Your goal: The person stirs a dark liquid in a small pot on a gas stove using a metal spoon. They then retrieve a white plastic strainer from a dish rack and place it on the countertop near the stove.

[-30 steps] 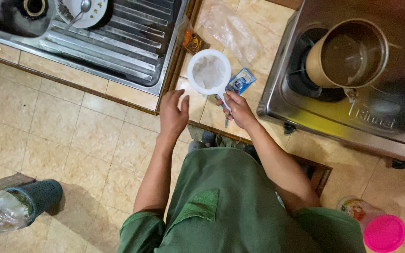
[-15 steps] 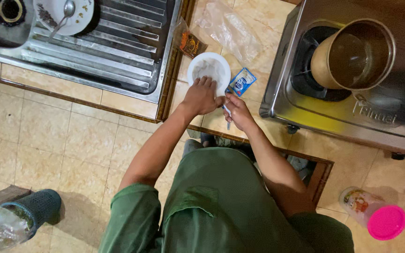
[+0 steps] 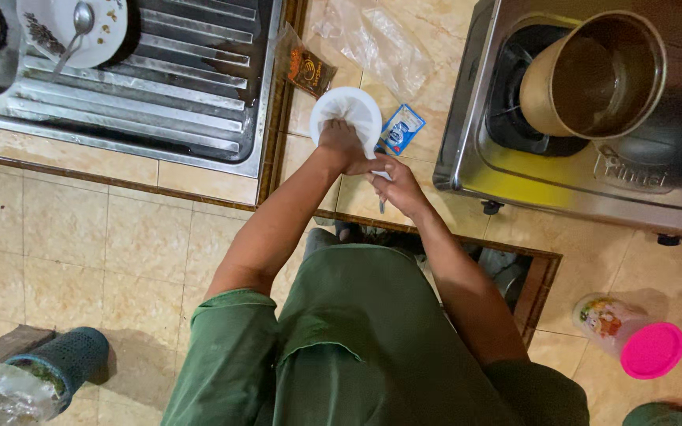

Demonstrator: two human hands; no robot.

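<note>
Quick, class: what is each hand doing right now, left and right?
Left hand: closed on the white cup.
Right hand: closed on a thin utensil at the cup's base.

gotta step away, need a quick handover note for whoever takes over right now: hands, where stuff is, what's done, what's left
Left hand: pressed into the white cup on the tiled counter, fingers inside.
Right hand: at the cup's near edge, gripping a thin utensil; which kind is hidden.
Nearby: blue sachet right of the cup, brown sachet and clear plastic bag behind it. Metal pot with dark liquid sits on the stove.
Done: cup and sachets set out.
Left: cup contents hidden by the hand, so check them.
</note>
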